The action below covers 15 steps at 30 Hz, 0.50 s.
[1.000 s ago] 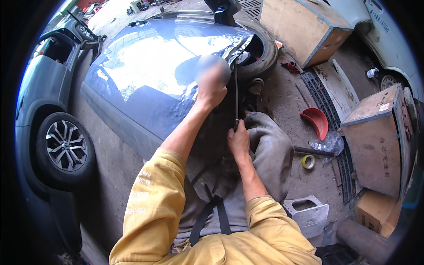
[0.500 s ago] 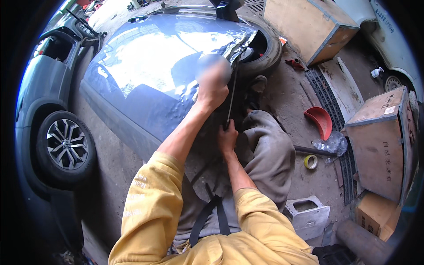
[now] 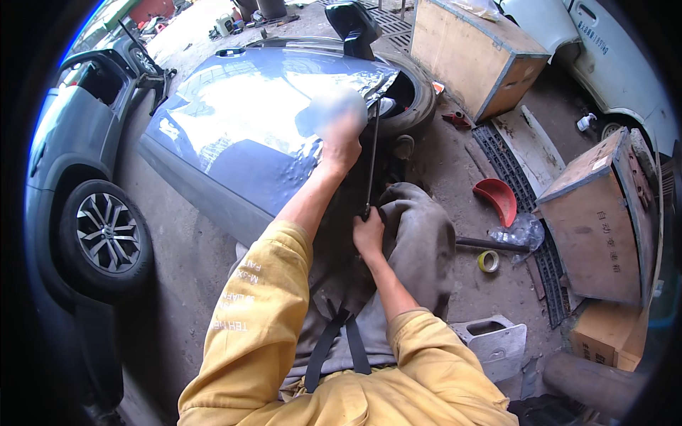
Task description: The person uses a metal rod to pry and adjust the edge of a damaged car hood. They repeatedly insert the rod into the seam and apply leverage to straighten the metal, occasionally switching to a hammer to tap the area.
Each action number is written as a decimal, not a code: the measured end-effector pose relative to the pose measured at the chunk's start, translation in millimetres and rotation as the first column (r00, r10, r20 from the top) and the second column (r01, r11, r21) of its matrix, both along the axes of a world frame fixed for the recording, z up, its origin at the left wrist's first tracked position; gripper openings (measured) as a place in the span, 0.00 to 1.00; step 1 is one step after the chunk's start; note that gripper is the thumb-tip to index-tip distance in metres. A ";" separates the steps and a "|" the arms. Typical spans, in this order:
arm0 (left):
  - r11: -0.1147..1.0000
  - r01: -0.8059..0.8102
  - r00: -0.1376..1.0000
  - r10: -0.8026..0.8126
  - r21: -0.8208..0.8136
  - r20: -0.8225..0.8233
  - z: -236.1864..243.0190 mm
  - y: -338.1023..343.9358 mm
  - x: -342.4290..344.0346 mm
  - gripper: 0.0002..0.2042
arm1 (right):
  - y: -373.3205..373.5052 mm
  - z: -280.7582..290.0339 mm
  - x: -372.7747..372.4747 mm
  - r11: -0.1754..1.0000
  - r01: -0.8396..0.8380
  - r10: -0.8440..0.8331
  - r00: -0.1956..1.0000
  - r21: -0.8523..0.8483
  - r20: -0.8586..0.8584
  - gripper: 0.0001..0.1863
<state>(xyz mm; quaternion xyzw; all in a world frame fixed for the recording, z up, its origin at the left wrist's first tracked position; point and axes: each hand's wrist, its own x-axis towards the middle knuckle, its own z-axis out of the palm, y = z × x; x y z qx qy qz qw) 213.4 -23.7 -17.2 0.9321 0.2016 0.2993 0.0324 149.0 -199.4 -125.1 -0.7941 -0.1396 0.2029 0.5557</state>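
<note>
A dented dark blue car door, detached, lies outer side up in front of me, its far right part propped on a tire. My left hand is at the door's right edge, over the crumpled metal; a blur hides its fingers, so I cannot tell their pose. Lower and to the right, my right hand is closed round the near end of a long thin metal rod. The rod runs away from me along the door's right edge, its far end close to the tire.
A side mirror rises at the door's far end. To the right are wooden crates, a red curved piece, a tape roll, a dark pipe and a black slotted strip. A grey car stands left.
The view has tilted up and shifted a little, so more of the mirror and far floor shows. Both hands keep nearly the same places at the door and on the rod.
</note>
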 end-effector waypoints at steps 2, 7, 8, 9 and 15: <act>1.000 -0.005 1.000 0.005 -0.016 -0.018 7.0 7.2 -19.0 0.20 | -7.7 -10.5 -42.7 0.988 0.025 -0.021 0.999 0.151 -0.027 0.09; 0.981 0.066 0.997 -0.071 -0.182 -0.018 30.6 -47.0 -63.7 0.24 | -53.2 -30.9 -85.8 0.945 0.195 -0.053 0.883 0.262 -0.466 0.03; 0.976 0.098 0.994 -0.086 -0.195 0.066 28.3 -53.6 -90.8 0.25 | -53.0 -30.2 -84.3 0.938 0.193 -0.045 0.890 0.287 -0.453 0.02; 0.966 0.137 0.979 -0.098 -0.219 0.181 31.8 -71.8 -119.9 0.22 | -56.9 -29.4 -76.2 0.929 0.214 -0.064 0.895 0.301 -0.441 0.02; 0.468 -0.032 0.585 0.725 -0.883 0.363 -20.5 -137.5 -313.6 0.18 | -39.2 15.5 -71.0 0.887 0.198 -0.029 0.925 0.418 -0.379 0.03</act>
